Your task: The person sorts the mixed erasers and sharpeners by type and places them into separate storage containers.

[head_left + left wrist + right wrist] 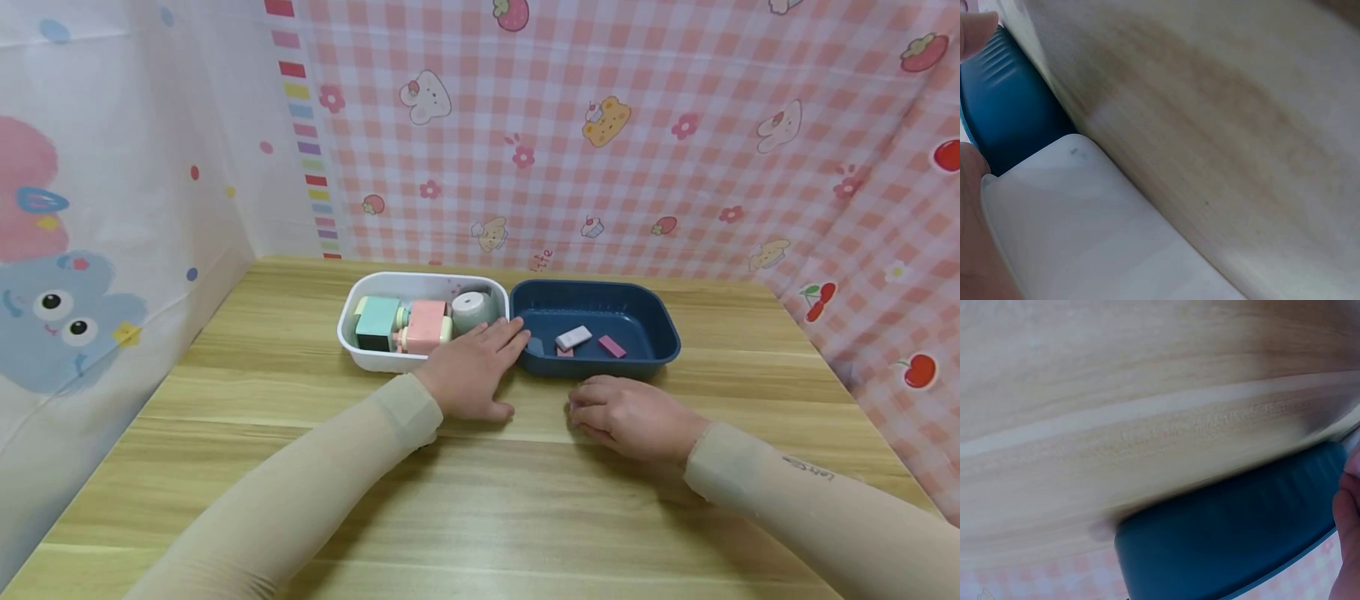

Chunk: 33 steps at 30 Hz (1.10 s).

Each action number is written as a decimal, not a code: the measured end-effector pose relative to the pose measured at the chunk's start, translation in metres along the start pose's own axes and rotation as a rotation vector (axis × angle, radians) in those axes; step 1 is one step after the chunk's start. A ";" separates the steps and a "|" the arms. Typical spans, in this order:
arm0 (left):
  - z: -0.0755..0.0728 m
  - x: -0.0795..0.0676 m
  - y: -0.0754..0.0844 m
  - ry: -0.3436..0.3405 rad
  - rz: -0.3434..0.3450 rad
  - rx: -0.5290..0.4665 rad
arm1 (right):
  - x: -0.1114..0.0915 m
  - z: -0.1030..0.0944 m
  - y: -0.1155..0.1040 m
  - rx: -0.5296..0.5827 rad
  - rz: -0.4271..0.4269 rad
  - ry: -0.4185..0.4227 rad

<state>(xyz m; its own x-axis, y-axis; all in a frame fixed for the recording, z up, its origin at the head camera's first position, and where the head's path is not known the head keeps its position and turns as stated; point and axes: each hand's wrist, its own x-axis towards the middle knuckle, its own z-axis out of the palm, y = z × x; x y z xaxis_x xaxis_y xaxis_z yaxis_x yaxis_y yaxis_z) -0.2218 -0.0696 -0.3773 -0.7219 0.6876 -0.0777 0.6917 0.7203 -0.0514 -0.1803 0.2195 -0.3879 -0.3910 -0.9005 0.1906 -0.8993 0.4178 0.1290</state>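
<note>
My left hand (474, 371) lies with straight fingers over the front right corner of a white bin (347, 333), fingertips right where it meets a dark blue bin (652, 358). Inside the white bin are a mint-green boxy thing (379, 317), a pink boxy thing (428, 323) and a round grey-green thing (471, 310) with a pale top. A small white block (573, 337) and a pink block (612, 346) lie in the blue bin. Just in front of it is my right hand (633, 417), fingers bent; I cannot tell whether they hold something.
Both bins stand side by side on a wood-grain table (480, 517), toward its back edge. A pink checked cloth (555, 167) hangs behind and at the right. At the left hangs a white printed cloth (150, 208).
</note>
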 end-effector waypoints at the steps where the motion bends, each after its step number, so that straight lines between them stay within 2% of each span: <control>1: 0.000 0.000 0.000 0.000 -0.001 0.000 | 0.000 -0.001 0.000 -0.008 -0.004 0.006; 16: 0.002 0.001 0.000 -0.004 -0.007 0.008 | 0.002 -0.005 -0.002 -0.077 -0.043 0.115; 27: 0.002 0.001 -0.001 0.000 -0.001 0.015 | 0.006 -0.015 0.002 -0.090 -0.036 0.137; 33: 0.002 0.001 -0.001 0.001 0.000 0.016 | 0.009 -0.018 0.007 -0.122 -0.081 0.216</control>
<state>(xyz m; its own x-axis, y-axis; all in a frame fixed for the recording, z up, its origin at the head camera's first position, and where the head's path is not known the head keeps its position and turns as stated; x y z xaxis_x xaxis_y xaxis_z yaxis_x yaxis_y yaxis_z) -0.2232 -0.0697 -0.3795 -0.7219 0.6878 -0.0766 0.6920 0.7188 -0.0675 -0.1864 0.2168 -0.3679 -0.2565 -0.8903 0.3762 -0.8906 0.3690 0.2660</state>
